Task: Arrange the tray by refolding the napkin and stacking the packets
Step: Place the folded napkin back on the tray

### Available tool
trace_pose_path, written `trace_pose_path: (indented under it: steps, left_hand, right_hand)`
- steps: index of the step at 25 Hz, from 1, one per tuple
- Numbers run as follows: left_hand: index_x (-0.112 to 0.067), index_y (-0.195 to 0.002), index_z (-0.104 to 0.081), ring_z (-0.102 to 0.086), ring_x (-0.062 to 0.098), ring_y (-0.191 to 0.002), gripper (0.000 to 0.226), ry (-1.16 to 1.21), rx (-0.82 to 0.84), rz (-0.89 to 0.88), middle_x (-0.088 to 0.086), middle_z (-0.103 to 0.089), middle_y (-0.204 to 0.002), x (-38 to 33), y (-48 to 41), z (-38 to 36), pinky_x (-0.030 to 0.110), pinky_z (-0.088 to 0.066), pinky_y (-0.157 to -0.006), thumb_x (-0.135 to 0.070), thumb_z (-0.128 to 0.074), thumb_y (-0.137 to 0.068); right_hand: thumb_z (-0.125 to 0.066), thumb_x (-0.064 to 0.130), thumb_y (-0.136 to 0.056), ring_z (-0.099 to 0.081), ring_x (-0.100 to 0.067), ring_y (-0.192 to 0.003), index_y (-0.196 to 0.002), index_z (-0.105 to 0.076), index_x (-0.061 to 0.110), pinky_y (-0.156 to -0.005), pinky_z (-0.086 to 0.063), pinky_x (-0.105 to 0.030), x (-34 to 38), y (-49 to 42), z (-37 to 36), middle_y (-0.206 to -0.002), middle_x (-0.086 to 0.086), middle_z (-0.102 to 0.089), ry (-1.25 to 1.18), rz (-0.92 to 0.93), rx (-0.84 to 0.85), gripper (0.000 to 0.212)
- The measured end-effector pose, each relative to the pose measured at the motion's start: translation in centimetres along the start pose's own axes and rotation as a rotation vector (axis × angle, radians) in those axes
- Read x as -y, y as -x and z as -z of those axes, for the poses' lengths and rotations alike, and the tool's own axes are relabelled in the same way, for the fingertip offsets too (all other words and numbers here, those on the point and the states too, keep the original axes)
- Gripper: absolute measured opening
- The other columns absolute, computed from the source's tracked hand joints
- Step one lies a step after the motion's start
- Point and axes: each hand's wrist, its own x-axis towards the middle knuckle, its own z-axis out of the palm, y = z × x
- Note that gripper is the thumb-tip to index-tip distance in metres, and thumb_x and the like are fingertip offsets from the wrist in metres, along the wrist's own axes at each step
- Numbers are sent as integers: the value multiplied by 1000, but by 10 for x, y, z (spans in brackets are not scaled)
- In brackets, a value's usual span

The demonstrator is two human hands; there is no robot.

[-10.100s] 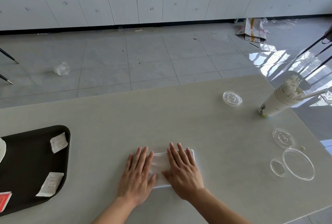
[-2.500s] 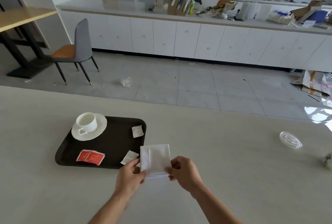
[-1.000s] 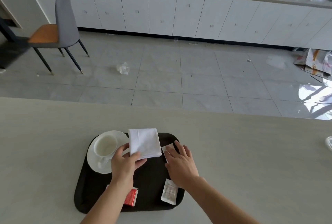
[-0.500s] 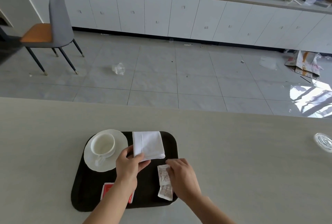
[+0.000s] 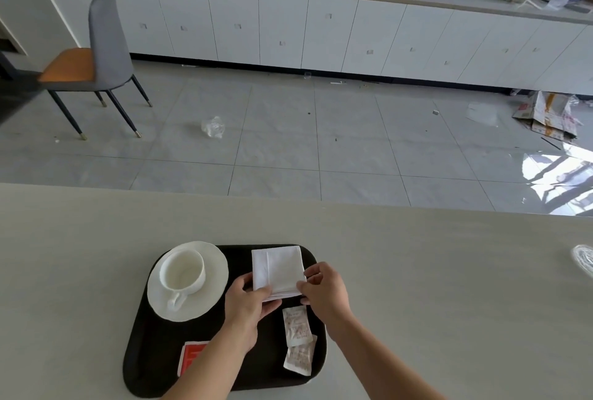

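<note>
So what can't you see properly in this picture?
Head view:
- Red packet: partly hidden under the left forearm.
- White packets: print too blurred to read.
- Napkin: near edge covered by left hand and right hand.
- Clear lid: cut off by right edge.

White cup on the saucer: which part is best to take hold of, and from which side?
Take the handle, coming from the near side. The cup stands upright on the saucer, and its looped handle juts out toward the near edge of the tray, facing the person.
</note>
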Motion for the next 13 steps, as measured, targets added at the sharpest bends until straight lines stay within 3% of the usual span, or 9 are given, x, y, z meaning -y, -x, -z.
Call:
trace_pose_path:
  steps: [2,5,10,13]
  left_hand:
    - [-10,-126,-53,-68,27,-89,45,-276,-84,-93,9,-62,-106,3,0,-4,40,-62,-68,-2,-67,-84]
    - [-13,-128,-53,-63,23,-96,48,-763,-201,-351,6,-64,-111,2,2,-7,42,-57,-80,-14,-67,-82]
    - [-16,-129,-50,-52,18,-106,61,-927,-153,-613,5,-49,-122,11,13,1,23,-43,-80,-13,-79,-74]
    - [-15,-122,-61,-57,21,-107,52,-1052,-113,-721,8,-48,-127,18,13,10,23,-49,-80,-11,-81,-74]
  right_hand:
    - [-71,14,-80,-70,-15,-62,-88,-59,24,-64,-61,-36,-5,0,-2,-82,2,-67,70,37,-13,17]
    - [-70,17,-82,-67,-14,-69,-87,-57,25,-67,-59,-36,-11,0,-6,-79,4,-66,191,94,-44,16]
    - [-71,19,-82,-66,-16,-68,-89,-60,21,-67,-58,-37,-13,-2,-8,-76,5,-66,282,152,-30,13]
    - [-70,22,-83,-62,-17,-75,-100,-60,21,-68,-55,-35,-17,-3,-9,-81,7,-63,400,231,-34,20]
